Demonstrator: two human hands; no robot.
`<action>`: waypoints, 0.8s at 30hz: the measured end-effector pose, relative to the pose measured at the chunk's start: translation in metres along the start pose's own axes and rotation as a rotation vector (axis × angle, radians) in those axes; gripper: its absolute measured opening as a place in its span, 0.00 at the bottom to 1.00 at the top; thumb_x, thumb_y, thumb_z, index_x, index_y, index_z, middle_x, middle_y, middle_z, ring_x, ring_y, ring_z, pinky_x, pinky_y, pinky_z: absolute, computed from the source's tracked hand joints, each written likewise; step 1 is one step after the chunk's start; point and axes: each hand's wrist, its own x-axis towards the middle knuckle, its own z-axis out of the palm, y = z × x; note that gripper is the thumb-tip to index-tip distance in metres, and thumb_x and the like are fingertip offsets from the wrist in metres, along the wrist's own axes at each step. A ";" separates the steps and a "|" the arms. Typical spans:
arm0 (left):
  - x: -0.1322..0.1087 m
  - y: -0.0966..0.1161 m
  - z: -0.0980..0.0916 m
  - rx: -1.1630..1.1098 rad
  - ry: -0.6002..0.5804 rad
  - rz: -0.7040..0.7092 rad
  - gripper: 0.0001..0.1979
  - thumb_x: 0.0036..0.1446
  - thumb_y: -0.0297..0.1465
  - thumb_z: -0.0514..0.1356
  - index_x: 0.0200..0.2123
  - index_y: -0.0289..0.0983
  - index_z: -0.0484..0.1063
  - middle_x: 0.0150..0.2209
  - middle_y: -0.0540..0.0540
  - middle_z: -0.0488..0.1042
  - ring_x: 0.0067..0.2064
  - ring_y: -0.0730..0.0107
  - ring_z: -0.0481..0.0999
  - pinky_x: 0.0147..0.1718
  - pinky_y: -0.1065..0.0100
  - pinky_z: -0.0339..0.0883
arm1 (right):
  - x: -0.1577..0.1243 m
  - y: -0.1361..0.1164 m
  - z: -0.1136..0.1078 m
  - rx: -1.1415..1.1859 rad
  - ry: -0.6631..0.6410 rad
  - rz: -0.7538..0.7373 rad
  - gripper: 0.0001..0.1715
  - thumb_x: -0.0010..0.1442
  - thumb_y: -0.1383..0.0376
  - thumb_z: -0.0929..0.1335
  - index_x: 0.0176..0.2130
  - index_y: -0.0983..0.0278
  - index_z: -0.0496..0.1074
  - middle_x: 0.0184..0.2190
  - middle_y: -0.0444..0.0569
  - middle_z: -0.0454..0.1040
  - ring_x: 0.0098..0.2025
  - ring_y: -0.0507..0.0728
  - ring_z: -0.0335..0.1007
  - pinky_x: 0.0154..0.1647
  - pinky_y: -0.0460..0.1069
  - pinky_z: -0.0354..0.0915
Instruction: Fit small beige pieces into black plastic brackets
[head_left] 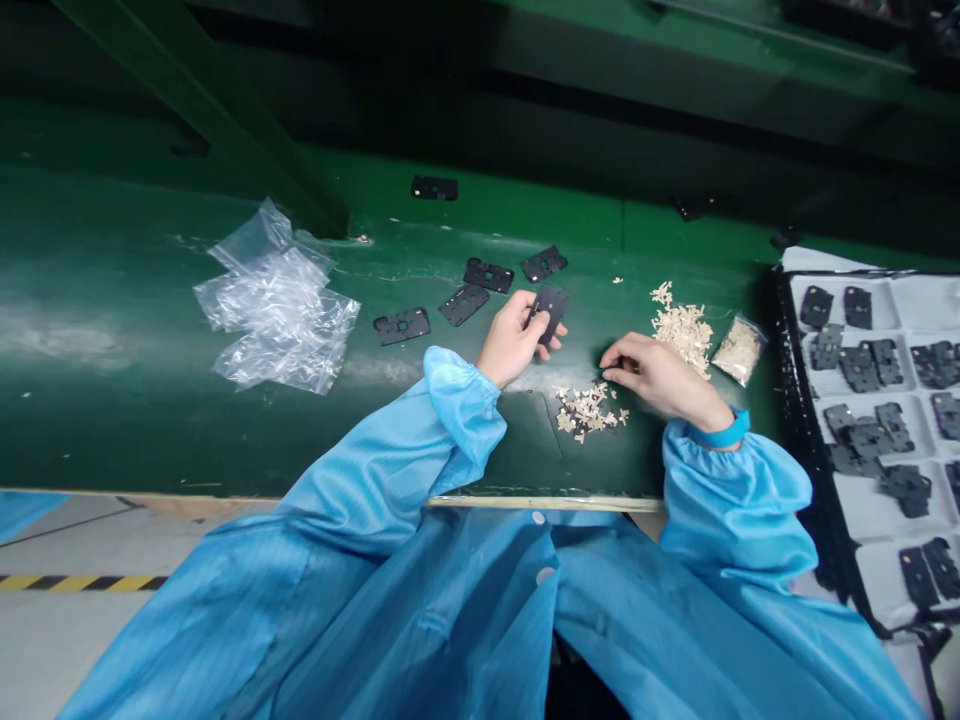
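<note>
My left hand (517, 338) grips a flat black plastic plate (551, 308), thumb across its face and fingers beneath. To the right, my right hand (645, 368) has thumb and fingertips pinched together; whatever small piece they hold is too tiny to name. Just below those fingertips lies a small pile of beige and black bits (589, 410). A larger heap of beige pieces (682, 332) sits beyond the right hand. Around the left hand rest several similar black plates, among them one with a square cutout (403, 326) and another (489, 274) farther back.
Crumpled clear plastic bags (281, 310) lie on the green table (112, 400) at left. A small bag of beige pieces (739, 350) is at right, beside a compartment tray (862, 540) with several black plates. A green beam (217, 100) slants down behind.
</note>
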 end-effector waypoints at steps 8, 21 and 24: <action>-0.001 0.000 0.000 0.024 -0.010 0.039 0.02 0.68 0.29 0.55 0.43 0.37 0.63 0.34 0.47 0.81 0.26 0.77 0.76 0.20 0.77 0.64 | -0.027 -0.001 0.035 -0.171 0.203 -0.010 0.10 0.73 0.62 0.61 0.41 0.61 0.69 0.39 0.54 0.71 0.41 0.62 0.69 0.43 0.56 0.67; -0.002 0.003 -0.003 -0.015 -0.066 0.017 0.08 0.65 0.35 0.60 0.40 0.36 0.65 0.34 0.47 0.78 0.27 0.78 0.74 0.23 0.76 0.66 | 0.029 -0.026 0.019 -0.089 0.454 -0.189 0.06 0.73 0.64 0.61 0.42 0.59 0.65 0.41 0.55 0.69 0.44 0.62 0.68 0.46 0.58 0.67; -0.004 0.006 -0.005 -0.061 -0.132 -0.024 0.14 0.63 0.40 0.63 0.41 0.35 0.67 0.38 0.42 0.81 0.27 0.79 0.73 0.22 0.76 0.62 | 0.042 -0.023 0.025 -0.105 0.506 -0.242 0.06 0.73 0.63 0.61 0.42 0.58 0.66 0.42 0.56 0.70 0.46 0.63 0.69 0.47 0.60 0.67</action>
